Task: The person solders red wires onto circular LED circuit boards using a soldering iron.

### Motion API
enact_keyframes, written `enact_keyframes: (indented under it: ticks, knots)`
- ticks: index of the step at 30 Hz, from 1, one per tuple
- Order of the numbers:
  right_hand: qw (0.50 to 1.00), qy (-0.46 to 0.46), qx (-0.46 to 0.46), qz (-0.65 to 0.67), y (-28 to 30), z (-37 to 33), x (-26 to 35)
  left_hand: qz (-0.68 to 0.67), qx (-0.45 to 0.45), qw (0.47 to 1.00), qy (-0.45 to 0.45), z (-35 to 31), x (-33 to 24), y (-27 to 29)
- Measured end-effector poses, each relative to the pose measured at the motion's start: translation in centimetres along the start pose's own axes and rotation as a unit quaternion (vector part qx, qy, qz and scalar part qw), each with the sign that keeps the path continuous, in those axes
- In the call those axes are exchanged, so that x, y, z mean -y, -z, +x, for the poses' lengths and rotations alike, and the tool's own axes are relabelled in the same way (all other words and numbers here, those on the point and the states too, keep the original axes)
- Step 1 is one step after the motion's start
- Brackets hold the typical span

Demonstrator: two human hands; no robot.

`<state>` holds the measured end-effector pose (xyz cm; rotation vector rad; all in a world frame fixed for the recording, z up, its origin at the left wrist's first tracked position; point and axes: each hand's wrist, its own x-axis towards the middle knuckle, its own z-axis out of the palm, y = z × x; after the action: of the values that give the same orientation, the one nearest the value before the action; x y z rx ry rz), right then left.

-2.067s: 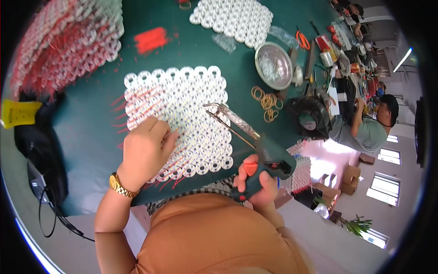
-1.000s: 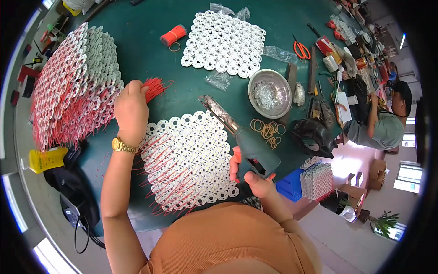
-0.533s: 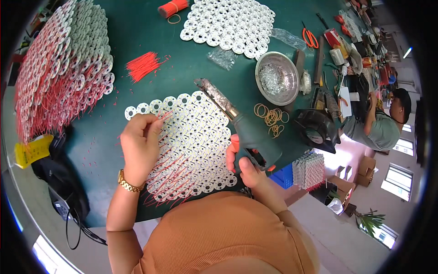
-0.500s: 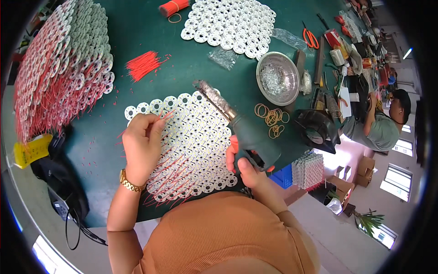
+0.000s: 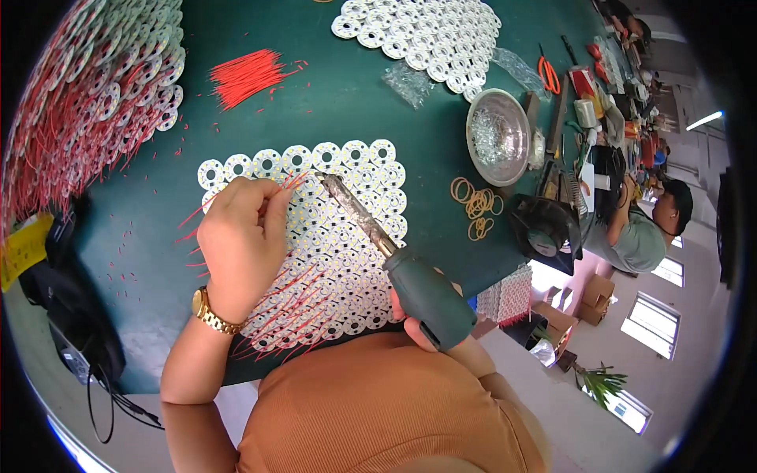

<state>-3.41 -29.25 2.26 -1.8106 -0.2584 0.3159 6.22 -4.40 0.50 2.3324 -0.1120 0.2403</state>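
Observation:
Pinched in my left hand (image 5: pixel 243 236) are several thin red wires (image 5: pixel 293 181), their ends over the upper part of a sheet of joined round white circuit boards (image 5: pixel 359 205). My right hand (image 5: pixel 416 329) grips a soldering gun (image 5: pixel 430 296) by its dark green handle. Its crusted metal barrel slants up and left, the tip close to the wire ends by my left fingers; whether they touch I cannot tell. Red wires (image 5: pixel 288 303) lie across the lower boards. A loose bundle of red wires (image 5: pixel 248 76) rests beyond my left hand.
A tall stack of wired round boards (image 5: pixel 102 102) stands at left. Another board sheet (image 5: pixel 426 35) lies at the back. To the right are a metal bowl (image 5: pixel 498 134), rubber bands (image 5: pixel 475 201), a black device (image 5: pixel 544 229) and orange-handled scissors (image 5: pixel 550 75). A co-worker (image 5: pixel 650 225) sits far right.
The soldering gun has swung down and left, bringing its tip close to my left hand's wires. My left hand stays pinched over the boards. The whole view has shifted slightly.

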Motion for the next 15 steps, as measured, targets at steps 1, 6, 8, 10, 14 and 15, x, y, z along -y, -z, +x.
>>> enact_keyframes:
  ticks: [1,6,8,10,14,15]
  knots:
    - [0.997,-0.042,-0.035,0.049,-0.5,-0.5,0.1,0.0,0.0,1.0,0.003,0.0,0.1,-0.1]
    - [0.997,-0.075,-0.001,-0.033,-0.1,-0.3,0.1,0.002,-0.001,1.0,0.004,0.2,0.0,0.0]
    - [0.995,-0.084,-0.05,0.013,-0.5,-0.9,-0.3,0.001,0.0,1.0,0.001,0.2,-0.1,-0.1]
    - [0.997,-0.052,-0.021,-0.057,-0.2,-0.2,0.2,0.003,0.0,1.0,-0.001,0.2,0.0,-0.1]
    - [0.991,-0.072,-0.016,-0.111,-0.2,-1.1,-1.2,0.004,-0.007,1.0,-0.01,0.3,0.1,-0.3]
    - [0.991,-0.071,-0.014,-0.11,-0.2,-0.8,-1.0,0.005,-0.009,1.0,-0.012,0.2,0.2,-0.3]
